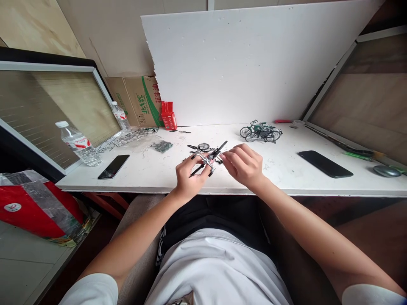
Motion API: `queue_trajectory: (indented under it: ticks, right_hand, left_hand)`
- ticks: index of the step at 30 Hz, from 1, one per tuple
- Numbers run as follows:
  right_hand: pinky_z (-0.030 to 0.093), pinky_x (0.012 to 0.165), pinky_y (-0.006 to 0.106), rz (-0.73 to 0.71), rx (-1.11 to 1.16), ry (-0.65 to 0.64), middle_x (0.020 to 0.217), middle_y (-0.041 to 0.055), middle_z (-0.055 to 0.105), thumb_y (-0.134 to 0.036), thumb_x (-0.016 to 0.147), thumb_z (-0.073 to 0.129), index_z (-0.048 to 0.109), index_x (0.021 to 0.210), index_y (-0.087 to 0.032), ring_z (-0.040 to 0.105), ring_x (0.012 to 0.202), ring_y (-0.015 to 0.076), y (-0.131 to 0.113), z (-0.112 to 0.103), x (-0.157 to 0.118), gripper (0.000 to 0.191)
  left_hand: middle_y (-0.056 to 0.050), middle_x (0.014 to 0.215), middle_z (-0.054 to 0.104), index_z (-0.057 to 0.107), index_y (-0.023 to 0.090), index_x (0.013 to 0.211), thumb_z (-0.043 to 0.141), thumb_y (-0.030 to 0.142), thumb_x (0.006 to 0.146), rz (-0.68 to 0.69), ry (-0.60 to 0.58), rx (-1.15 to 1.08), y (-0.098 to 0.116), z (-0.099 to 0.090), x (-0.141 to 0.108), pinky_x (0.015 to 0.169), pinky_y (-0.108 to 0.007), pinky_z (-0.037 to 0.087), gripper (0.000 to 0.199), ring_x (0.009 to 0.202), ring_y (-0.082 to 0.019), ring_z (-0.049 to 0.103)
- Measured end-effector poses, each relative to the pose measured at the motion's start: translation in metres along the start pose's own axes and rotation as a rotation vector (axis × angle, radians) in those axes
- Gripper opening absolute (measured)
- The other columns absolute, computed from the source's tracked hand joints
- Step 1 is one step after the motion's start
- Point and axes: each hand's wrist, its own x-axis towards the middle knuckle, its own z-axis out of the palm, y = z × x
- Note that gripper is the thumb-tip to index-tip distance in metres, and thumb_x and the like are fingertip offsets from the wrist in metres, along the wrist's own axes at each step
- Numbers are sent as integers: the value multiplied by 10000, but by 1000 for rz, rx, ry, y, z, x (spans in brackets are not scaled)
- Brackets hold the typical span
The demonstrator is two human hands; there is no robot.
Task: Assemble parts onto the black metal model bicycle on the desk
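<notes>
My left hand (188, 178) is closed around a small model bicycle part (207, 160), silver handlebars with a dark fork or frame piece, held just above the table's front edge. Beside it, my right hand (244, 164) has its fingers pinched together at the part's right side. Whatever sits between those fingertips is too small to name. Behind my hands a little spoked wheel (203, 147) and other dark pieces lie on the table. Two assembled miniature bicycles (261, 131) stand farther back on the right.
On the white table (273, 169) lie a phone (113, 167), a black phone-like slab (324, 164), a mouse (386, 171), a bag of small parts (163, 146) and wire-like frames (130, 137). Water bottles (79, 144) stand left, near a red box (168, 116) and a carton (136, 101).
</notes>
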Motion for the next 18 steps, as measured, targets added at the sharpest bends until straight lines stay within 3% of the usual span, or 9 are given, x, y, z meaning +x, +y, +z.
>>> queue_trajectory:
  ticks: [10, 15, 18]
  right_hand:
    - [441, 588, 380, 86, 121, 49, 667, 58, 619, -401, 1120, 476, 546, 749, -260, 575, 646, 211, -12, 7, -1, 403]
    - [350, 514, 334, 159, 161, 9, 557, 16, 550, -422, 1155, 391, 486, 672, -242, 523, 507, 148, -20, 5, -2, 524]
    - [284, 485, 334, 165, 132, -34, 525, 4, 529, -378, 1162, 363, 483, 647, -229, 472, 449, 124, -22, 2, -1, 549]
  left_hand:
    - [-75, 996, 831, 773, 228, 1064, 760, 310, 933, 137, -61, 58, -3, -4, -1, 891, -310, 631, 155, 884, -206, 792]
    - [-71, 964, 829, 768, 221, 1023, 780, 279, 906, 153, -42, 44, -2, -4, -2, 862, -297, 631, 131, 852, -201, 792]
    - [-54, 895, 818, 753, 212, 957, 787, 289, 895, 87, -28, 20, 0, -2, -2, 813, -286, 630, 105, 783, -187, 774]
